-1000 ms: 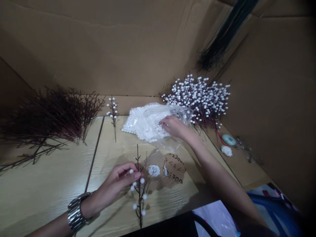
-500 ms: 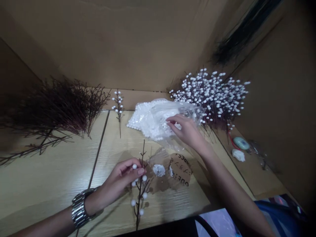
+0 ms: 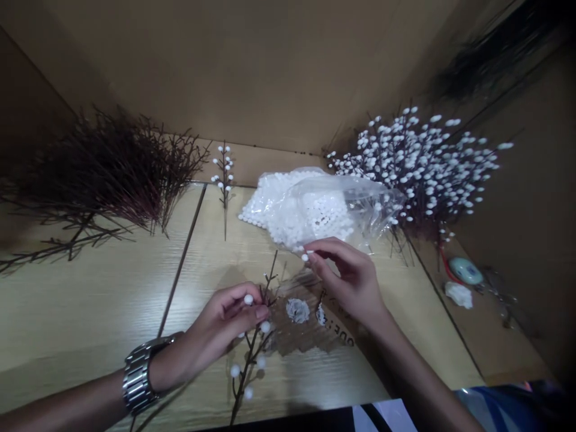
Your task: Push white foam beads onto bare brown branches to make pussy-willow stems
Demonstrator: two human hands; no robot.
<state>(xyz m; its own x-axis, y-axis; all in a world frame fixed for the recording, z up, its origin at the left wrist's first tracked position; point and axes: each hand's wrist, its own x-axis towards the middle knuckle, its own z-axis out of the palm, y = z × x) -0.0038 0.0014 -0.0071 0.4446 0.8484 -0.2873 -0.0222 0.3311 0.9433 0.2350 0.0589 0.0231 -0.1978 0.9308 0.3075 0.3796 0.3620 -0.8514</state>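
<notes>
A: In the head view, where does the twig (image 3: 246,371) lie?
B: In the left hand (image 3: 229,315), finger and thumb pinched round its stem. The long axis slants from near the body on the left to a bare tip, away and rightward.
A: And the right hand (image 3: 348,276)?
B: Fingertips narrow, pinching a white ball (image 3: 305,257); I can't tell whether there's a second. The tip is just left of it, apart, so the left hand is nearer the twig.
A: Counts?
B: One twig held, about six balls showing on it, one partly hidden. One berried sprig (image 3: 224,174) beyond. One clear bag (image 3: 288,207), its balls too many to count. Two white dabs (image 3: 297,311) on one cardboard piece (image 3: 288,342) between and below the hands.
</notes>
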